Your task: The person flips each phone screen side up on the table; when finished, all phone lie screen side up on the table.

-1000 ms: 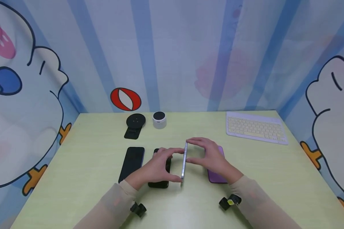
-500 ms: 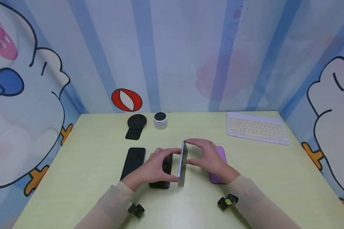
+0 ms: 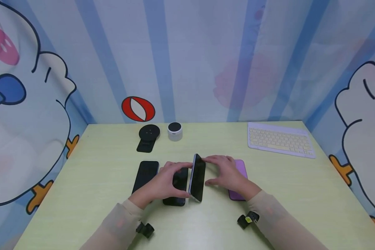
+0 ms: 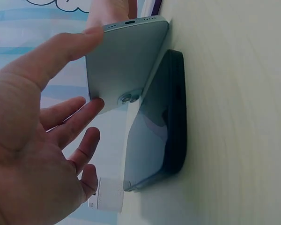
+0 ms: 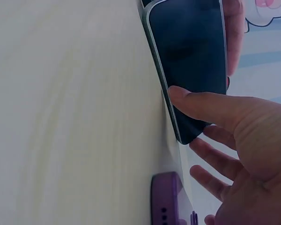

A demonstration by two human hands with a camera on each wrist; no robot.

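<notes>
A smartphone [image 3: 197, 178] stands on a long edge in mid-table, leaning left, its dark screen facing right. My left hand [image 3: 164, 185] holds it with thumb at the near end and index finger at the far end. In the left wrist view, its pale back [image 4: 124, 65] with the camera lenses shows above a second phone [image 4: 150, 136] lying flat. My right hand [image 3: 226, 173] is on the screen side, index fingertip right at the far corner. Its thumb [image 5: 201, 101] overlaps the screen's lower edge in the right wrist view, fingers loosely bent.
A black phone [image 3: 145, 177] lies left of the second one. A purple phone [image 3: 241, 169] lies partly under my right hand. Behind stand a black folding disc stand [image 3: 149, 133] and a small white cylinder [image 3: 175, 134]. A lilac keyboard [image 3: 279, 140] lies at back right.
The smartphone has tipped from nearly upright to leaning left, so its screen shows now. My left hand has moved a little left with it, and the right thumb sits slightly apart from it.
</notes>
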